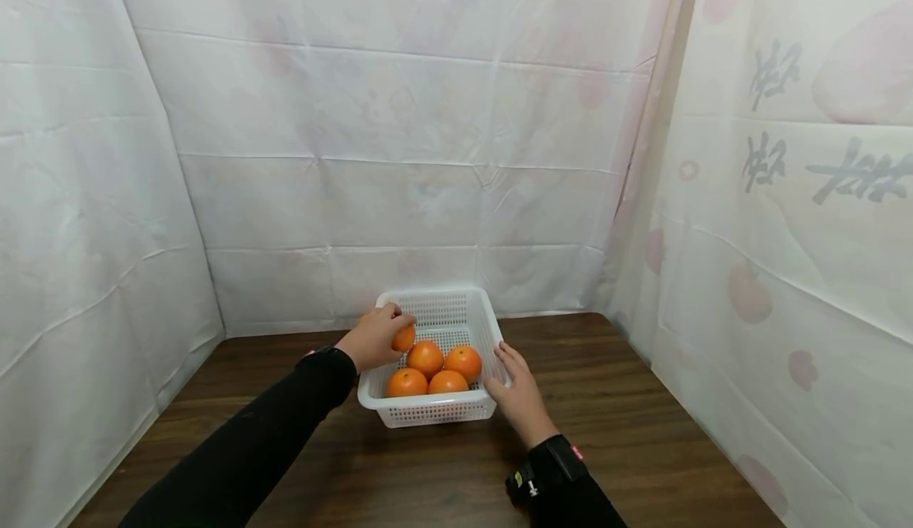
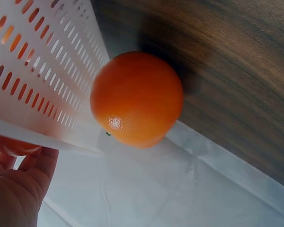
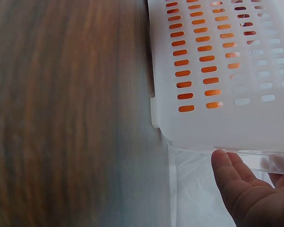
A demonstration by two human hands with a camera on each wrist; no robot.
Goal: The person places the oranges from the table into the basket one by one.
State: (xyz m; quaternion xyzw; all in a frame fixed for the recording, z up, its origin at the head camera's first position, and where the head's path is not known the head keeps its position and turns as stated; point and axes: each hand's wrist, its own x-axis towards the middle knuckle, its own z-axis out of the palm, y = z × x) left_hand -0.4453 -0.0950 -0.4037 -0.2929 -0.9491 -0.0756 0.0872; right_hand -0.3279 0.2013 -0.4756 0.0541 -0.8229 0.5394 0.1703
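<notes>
**Orange held at the basket's left wall, another on the table just outside**

White cloth [image 1: 399,155] stands behind the dark wooden table [image 1: 606,417], and the white basket [image 1: 435,414] sits toward the table's back edge. From where I watch, its long axis runs away from me.

My right hand [image 1: 523,405] lies along the basket's right rim, touching it, fingers fairly straight and relaxed. It holds no fruit.

My left hand [image 1: 372,343] reaches across the left rim, thumb and fingers curled around the held orange [image 1: 405,338]. The fruit is round, so there is no long axis for me to line up; what matters is its side of the wall. The head view puts it just inside the left wall, though I can't judge its height above the basket floor.

From that hand, the four oranges [image 1: 425,358] in the basket lie rightward and toward me, bunched in the near half. The nearest sits just beside the held one; I can't tell if they touch. Beyond them, the slotted floor at the far end is bare.

The left wrist view gives me the outer orange [image 2: 137,98], resting on the table close beside the basket's left wall. The left hand is clearly the nearer one to it; the whole basket separates it from the right.
</notes>
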